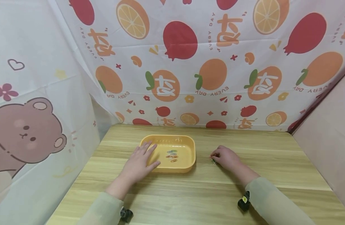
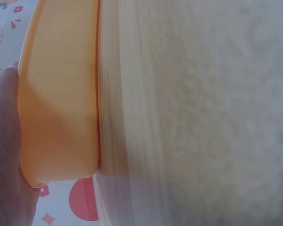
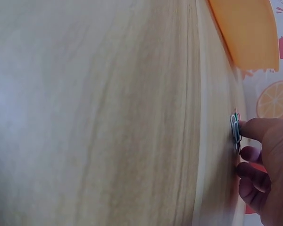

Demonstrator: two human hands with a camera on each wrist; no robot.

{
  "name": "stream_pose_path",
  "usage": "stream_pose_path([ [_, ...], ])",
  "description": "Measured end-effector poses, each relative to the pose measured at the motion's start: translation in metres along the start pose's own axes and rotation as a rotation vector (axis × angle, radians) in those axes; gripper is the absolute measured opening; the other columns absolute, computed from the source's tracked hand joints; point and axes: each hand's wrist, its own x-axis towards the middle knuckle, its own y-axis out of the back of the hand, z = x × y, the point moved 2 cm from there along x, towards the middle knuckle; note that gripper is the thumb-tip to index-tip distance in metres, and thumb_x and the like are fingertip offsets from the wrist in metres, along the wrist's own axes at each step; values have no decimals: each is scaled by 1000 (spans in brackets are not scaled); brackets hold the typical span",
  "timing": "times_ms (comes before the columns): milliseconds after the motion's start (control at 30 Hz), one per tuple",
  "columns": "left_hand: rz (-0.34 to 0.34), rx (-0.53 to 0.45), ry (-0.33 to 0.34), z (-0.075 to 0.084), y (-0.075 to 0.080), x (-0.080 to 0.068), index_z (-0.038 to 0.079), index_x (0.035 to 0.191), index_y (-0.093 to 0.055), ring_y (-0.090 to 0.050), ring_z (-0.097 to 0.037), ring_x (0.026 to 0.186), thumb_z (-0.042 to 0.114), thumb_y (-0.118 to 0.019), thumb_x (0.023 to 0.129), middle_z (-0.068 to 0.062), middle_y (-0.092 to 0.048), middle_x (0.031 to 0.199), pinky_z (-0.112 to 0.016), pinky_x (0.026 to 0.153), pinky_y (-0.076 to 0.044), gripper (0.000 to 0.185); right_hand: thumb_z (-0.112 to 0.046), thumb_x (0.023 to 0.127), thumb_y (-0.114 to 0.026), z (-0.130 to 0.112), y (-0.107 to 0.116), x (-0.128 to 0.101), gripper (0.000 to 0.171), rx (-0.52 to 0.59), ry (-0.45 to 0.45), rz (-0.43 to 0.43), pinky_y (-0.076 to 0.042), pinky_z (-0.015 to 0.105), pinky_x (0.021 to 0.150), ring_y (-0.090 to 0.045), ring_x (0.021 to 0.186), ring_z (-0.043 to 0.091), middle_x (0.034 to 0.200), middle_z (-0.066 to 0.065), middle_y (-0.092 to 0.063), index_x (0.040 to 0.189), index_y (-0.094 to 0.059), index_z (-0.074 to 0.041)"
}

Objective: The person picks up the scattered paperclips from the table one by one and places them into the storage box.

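Observation:
A shallow yellow-orange tray [image 1: 168, 170] sits on the wooden table, several coloured paper clips [image 1: 172, 157] lying on its floor. My left hand [image 1: 138, 164] rests over the tray's left front corner, fingers spread and thumb along the near rim. In the left wrist view, part of that hand [image 2: 7, 155] lies against the rim, with the tray's outer wall [image 2: 61, 94] beside it. To the right of the tray, my right hand [image 1: 227, 157] pinches at a small cluster of paper clips [image 3: 235, 128] low at the tabletop, its other fingers curled.
The wooden table [image 1: 172, 197] reaches back to a fruit-printed cloth [image 1: 180, 78]. A bear-printed cloth [image 1: 28, 131] hangs on the left, and a pale panel [image 1: 327, 134] stands on the right. Small dark cameras sit at both sleeve cuffs.

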Motion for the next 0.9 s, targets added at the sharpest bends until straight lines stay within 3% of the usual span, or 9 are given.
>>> stream_pose_path([
  [900, 10, -1, -4, 0, -2, -1, 18, 154, -37, -23, -31, 149, 69, -48, 93, -10, -28, 161, -51, 122, -12, 80, -31, 92, -72, 5, -3, 5, 6, 4, 28, 7, -52, 36, 78, -56, 80, 7, 88, -11, -58, 92, -77, -28],
])
